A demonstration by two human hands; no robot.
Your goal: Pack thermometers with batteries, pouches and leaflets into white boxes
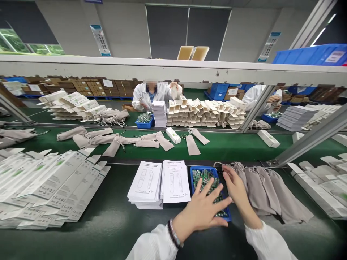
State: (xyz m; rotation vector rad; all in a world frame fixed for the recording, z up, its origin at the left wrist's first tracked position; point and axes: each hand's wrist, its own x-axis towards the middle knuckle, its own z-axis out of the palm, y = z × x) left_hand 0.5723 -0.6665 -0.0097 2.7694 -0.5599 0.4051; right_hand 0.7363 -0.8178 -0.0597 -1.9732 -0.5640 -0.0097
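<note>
Here's the left hand [204, 211], fingers fanned wide and nothing in its grasp, over the near part of a blue tray [192, 177] packed with small green-and-silver cylinders [203, 175]. Whether the fingertips actually touch them, I cannot tell. Over on the tray's right side is the right hand [237, 187], fingers loosely bent beside a thin cord [217, 163]; whether it grips that cord is too hard to call. Beaded bracelets [174, 233] (dark beads and pale ones) circle the left wrist.

Just right of the right hand, grey pouches [256, 187] lie overlapping on the dark green tabletop [108, 216]. Left of the tray, two stacks of printed booklets sit side by side, the left stack [145, 187] and the right stack [176, 184]. Wider now: white cartons [54, 187] lean in a heap at far left, with more cartons [317, 191] at far right.

Beyond runs a green belt [230, 144], carrying scattered pouches and a white box [173, 135]. Across it, a co-worker in white [162, 92] raises one hand behind a bank of open boxes [206, 113].
</note>
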